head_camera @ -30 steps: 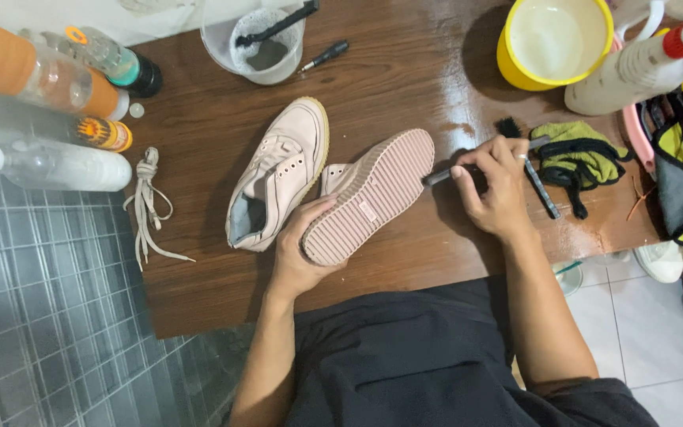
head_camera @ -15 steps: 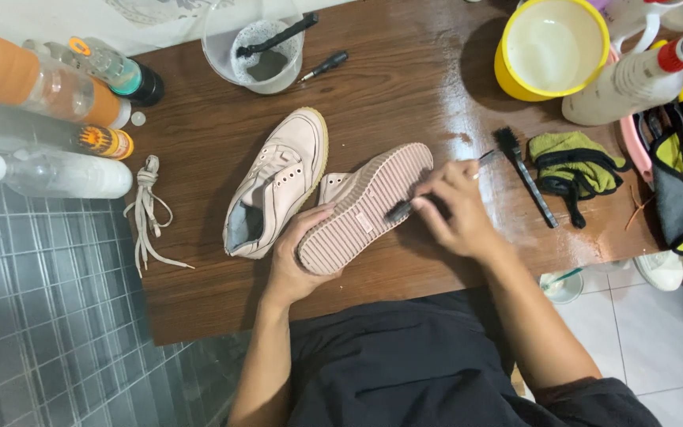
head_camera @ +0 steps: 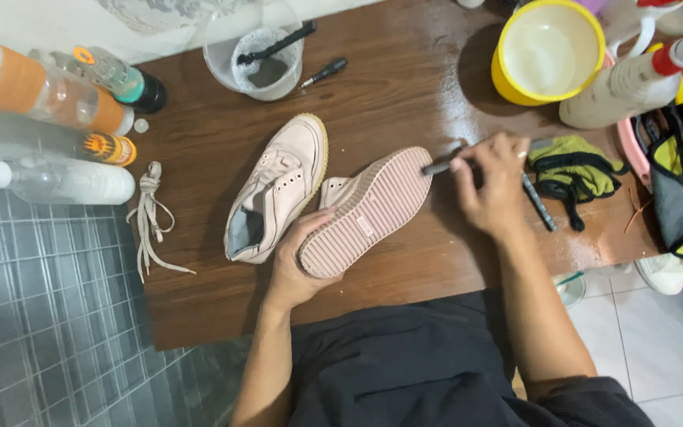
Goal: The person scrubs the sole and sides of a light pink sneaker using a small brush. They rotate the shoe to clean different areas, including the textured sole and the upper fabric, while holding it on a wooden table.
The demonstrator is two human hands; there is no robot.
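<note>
Nearest me, my dark-clothed lap against the near edge of the wooden bench [head_camera: 199, 308].

My left hand [head_camera: 298, 265] grasps the heel end of a pale pink shoe [head_camera: 365, 212] turned sole-up, ribbed sole facing me, toe pointing far-right. The shoe sits near the middle of the bench, tilted off the surface in my grip.

My right hand [head_camera: 490, 183] is clenched around a thin dark brush [head_camera: 439, 167]; its tip touches the toe end of the sole.

Just left of the held shoe, the second pink shoe [head_camera: 278, 190] lies upright on the bench, opening toward me, the two nearly touching. Further left, a bundle of white laces [head_camera: 150, 213] near the bench's left edge.

Right of my right hand, a green-and-black cloth [head_camera: 575, 170], with another dark-handled tool [head_camera: 539, 204] lying beside it.

Left side, several clear bottles [head_camera: 57, 180] lie on their sides.

Far: a clear plastic tub [head_camera: 256, 49] holding grey foam and a black brush, a small screwdriver [head_camera: 324, 73] just right of it, a yellow bucket [head_camera: 549, 51], and a white spray bottle [head_camera: 634, 83] at far right.
</note>
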